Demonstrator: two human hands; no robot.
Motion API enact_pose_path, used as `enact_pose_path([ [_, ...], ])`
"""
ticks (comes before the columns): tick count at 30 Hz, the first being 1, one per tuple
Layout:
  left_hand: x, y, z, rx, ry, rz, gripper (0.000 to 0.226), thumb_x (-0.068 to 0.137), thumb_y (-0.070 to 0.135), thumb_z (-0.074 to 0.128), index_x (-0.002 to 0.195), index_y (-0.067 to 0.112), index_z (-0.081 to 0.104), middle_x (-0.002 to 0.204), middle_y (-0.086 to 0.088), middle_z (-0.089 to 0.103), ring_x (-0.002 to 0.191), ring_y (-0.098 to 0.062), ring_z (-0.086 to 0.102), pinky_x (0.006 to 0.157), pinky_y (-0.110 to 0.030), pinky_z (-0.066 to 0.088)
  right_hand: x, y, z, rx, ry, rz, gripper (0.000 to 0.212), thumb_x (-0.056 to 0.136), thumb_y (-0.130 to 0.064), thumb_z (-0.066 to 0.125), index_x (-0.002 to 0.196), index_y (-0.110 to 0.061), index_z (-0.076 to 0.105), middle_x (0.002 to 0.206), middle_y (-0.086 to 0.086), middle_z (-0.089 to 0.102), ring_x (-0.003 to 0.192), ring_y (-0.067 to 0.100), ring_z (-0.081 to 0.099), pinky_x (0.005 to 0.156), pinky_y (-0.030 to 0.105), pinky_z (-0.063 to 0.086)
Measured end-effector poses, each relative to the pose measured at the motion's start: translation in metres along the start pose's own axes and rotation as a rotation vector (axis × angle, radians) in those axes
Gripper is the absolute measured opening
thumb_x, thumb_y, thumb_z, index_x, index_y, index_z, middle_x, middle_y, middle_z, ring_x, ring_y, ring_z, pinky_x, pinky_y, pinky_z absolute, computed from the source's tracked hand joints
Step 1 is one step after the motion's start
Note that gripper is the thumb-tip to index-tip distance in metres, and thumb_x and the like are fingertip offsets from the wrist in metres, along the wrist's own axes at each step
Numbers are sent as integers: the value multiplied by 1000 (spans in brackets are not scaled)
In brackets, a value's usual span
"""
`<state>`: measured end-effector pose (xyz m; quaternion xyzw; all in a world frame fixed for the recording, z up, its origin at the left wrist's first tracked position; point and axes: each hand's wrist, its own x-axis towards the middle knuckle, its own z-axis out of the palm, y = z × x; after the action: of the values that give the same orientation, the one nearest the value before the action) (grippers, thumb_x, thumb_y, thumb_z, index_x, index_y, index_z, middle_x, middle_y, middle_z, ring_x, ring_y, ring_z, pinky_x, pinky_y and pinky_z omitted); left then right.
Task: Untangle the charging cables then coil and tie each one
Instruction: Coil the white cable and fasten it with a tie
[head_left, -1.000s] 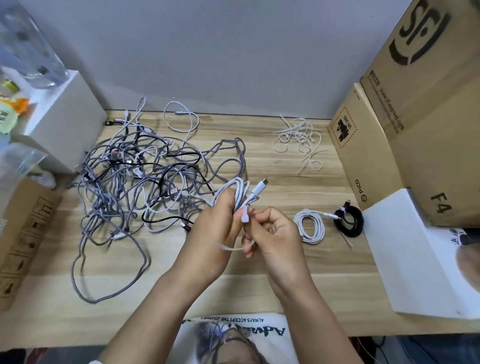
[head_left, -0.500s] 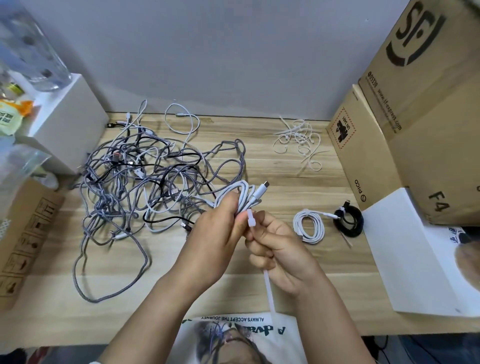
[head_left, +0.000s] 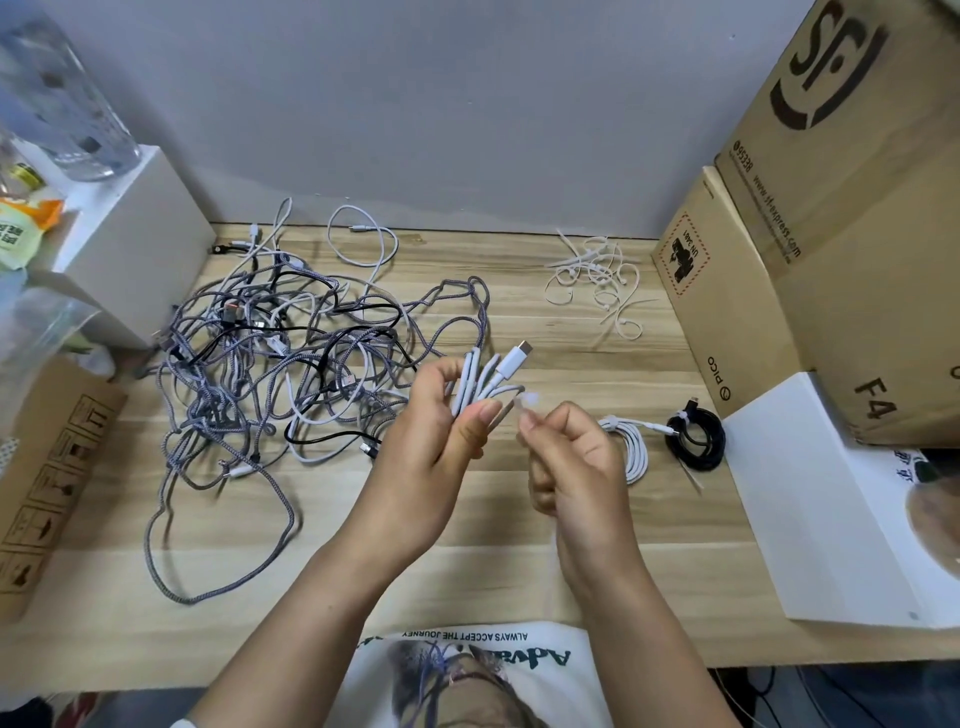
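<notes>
Since a moment ago the tie's long tail has vanished from below the right hand (head_left: 574, 457), which now pinches the blurred white tie (head_left: 530, 401) beside the coiled white cable (head_left: 480, 387) the left hand (head_left: 434, 441) grips above the desk (head_left: 467, 519). Loosen either grip and the coil may spring open. Cardboard boxes (head_left: 831, 208) stand at the right, contents unseen.

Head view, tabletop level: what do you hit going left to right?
Flat cardboard box → tangled cable pile → left hand gripping a coiled white cable → right hand pinching a cable tie → tied white coil → tied black coil → white box.
</notes>
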<state>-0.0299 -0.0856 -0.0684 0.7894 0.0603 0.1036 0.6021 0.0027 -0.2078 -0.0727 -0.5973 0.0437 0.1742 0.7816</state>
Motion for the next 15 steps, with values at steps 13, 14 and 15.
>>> enact_pose_path([
  [13,0,-1,4,74,-128,-15,9,94,25,48,101,28,43,72,33,58,69,7,54,64,-10,38,-2,1,7,-354,58,-136,40,80,-4,66,54,-15,38,32,-10,43,33,2,30,41,14,24],
  [14,1,-2,2,36,-129,-24,8,94,29,49,101,28,45,72,30,59,69,4,54,65,-12,41,-3,-1,7,-349,29,-136,38,82,-5,65,55,-15,39,32,-10,41,33,2,28,40,13,23],
  [15,1,-3,1,-6,-131,-33,12,94,35,51,101,27,47,73,26,59,68,1,54,66,-17,45,-3,-2,5,-338,4,-138,37,83,-7,65,56,-15,41,34,-10,41,35,2,26,40,13,23],
])
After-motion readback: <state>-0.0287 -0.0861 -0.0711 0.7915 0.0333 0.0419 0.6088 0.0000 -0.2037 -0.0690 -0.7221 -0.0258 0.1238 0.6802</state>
